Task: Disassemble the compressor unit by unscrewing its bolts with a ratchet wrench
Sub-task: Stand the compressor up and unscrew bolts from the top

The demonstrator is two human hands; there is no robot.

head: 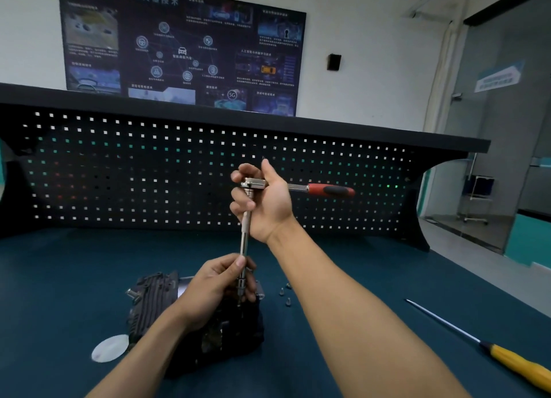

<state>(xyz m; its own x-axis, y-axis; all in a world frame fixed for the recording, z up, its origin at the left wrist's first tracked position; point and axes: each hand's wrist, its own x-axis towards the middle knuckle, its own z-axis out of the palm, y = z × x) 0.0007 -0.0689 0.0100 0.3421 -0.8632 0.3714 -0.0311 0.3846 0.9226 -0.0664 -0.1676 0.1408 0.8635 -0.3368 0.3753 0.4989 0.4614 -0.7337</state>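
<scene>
Compressor unit (152, 303): found standing on teal bench top (357, 266) at 6 o'clock of view. Noted dark finned casing on its 9 o'clock side, near face partly hidden behind left forearm.

Ratchet wrench (329, 190): found held well above unit, head near centre of view. Recorded red-and-black handle pointing out to 3 o'clock, roughly level. Noted long bright extension bar (244, 241) hanging almost upright from head down to top of unit. Could not tell how lower end sat on unit; hidden by fingers.

Right hand (268, 202): found raised, palm turned toward camera, thumb up toward 12 o'clock. Gripped wrench head and top of bar with curled fingers. Noted forearm reaching in from 5 o'clock.

Left hand (213, 289): found low, directly over unit. Pinched lower end of bar between thumb and curled fingers, thumb tip uppermost. Noted forearm reaching in from 7 o'clock, across front of casing.

Loose bolts (287, 293): counted three small ones on bench just beside unit, at its 3 o'clock.

Yellow-handled screwdriver (518, 366): found lying well apart at 4 o'clock, shaft pointing toward 10 o'clock.

White disc (109, 348): found flat on bench just beside unit at 8 o'clock.

Logged black pegboard (149, 174) across back of bench at 12 o'clock, dark poster (179, 45) on wall above.
</scene>
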